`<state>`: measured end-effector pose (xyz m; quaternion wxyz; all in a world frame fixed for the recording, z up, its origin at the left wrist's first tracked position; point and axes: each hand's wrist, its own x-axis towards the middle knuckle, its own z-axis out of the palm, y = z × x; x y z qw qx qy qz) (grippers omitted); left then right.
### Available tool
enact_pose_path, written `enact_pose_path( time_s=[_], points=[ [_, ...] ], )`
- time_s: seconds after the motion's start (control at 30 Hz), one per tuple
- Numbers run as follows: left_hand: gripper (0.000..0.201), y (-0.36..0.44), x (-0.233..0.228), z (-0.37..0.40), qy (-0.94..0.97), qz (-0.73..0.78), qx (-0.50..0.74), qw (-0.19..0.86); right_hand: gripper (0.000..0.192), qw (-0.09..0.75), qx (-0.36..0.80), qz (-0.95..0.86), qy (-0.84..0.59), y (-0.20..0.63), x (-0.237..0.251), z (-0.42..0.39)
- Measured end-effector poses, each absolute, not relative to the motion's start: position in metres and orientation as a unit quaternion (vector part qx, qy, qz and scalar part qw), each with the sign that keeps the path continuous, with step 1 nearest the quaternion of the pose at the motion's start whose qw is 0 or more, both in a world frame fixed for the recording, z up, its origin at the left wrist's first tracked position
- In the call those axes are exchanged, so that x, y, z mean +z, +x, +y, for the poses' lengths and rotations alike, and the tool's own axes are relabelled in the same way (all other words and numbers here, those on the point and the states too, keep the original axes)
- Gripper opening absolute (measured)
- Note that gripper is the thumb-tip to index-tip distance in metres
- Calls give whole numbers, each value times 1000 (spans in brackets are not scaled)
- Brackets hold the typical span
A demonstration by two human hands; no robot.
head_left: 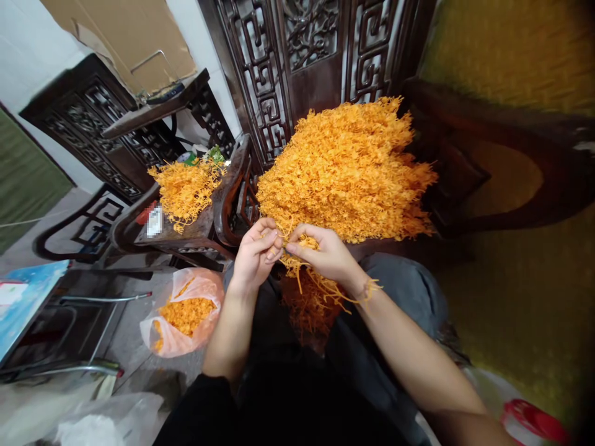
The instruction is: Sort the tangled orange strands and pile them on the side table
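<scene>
A big heap of thin orange plastic sprigs [348,170] rests in front of me against a dark carved wooden screen. My left hand [255,253] and my right hand [325,253] meet at the heap's near edge, fingertips pinched together on a small bunch of orange sprigs [297,263]. Loose strands trail down from my right hand over my wrist and lap. Both forearms are bare and reach up from the bottom of the view.
A smaller pile of orange sprigs [186,189] lies on a dark wooden side table [186,232] to the left. A plastic bag [183,313] with orange pieces sits on the floor. A carved wooden armchair [488,161] stands right. A metal-legged stool [83,310] stands lower left.
</scene>
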<state>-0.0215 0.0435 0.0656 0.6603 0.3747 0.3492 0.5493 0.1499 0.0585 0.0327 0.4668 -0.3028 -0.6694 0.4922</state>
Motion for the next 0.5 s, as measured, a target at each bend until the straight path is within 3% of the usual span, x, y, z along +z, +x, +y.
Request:
enact_pose_path(
  time_s=[0.17,0.27,0.33,0.4,0.5],
  points=[
    [21,-23,61,41,307,326,534,717,17,453,266,-775,-351,149,28,59],
    [17,-27,66,32,298,329,524,727,20,377,122,-791,-466,156,14,79],
    [17,-30,74,26,315,334,545,701,21,349,92,-760,-541,166,2,96],
    [20,-31,79,26,333,349,579,657,18,390,96,-727,-557,177,-4,109],
    [23,-27,73,38,349,389,616,589,13,496,142,-718,-468,185,3,108]
  ],
)
